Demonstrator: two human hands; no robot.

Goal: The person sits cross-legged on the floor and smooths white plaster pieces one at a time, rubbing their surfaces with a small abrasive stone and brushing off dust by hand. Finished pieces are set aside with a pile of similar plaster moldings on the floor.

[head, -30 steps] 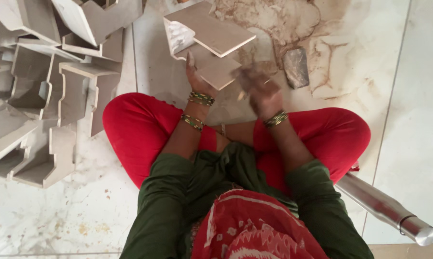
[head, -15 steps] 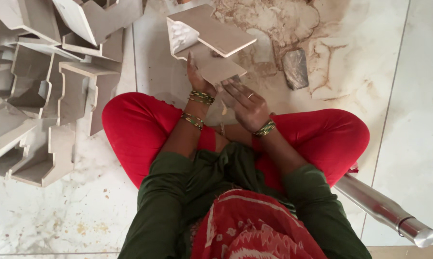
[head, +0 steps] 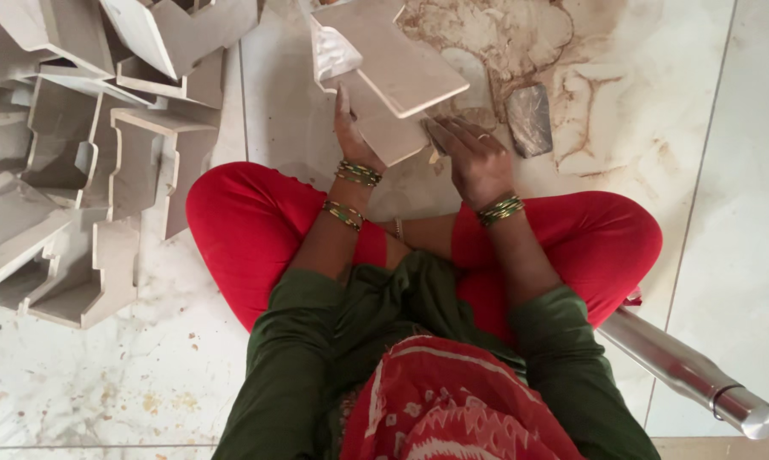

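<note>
I sit cross-legged on the floor in red trousers. My left hand [head: 353,136] grips the lower left edge of a beige L-shaped tile piece [head: 393,72] and holds it tilted above the floor. My right hand [head: 474,158] presses against the piece's lower right corner, fingers partly curled; whether it holds a small tool I cannot tell. Both wrists wear green and gold bangles.
A heap of similar beige angled tile pieces [head: 86,145] lies to my left. A dark grey stone block [head: 530,119] rests on the stained, wet patch of floor ahead. A shiny metal pipe [head: 687,370] lies at my right.
My right hand dropped toward my lap and has come back up to the piece's lower corner. The tile piece has stayed nearly still in my left hand.
</note>
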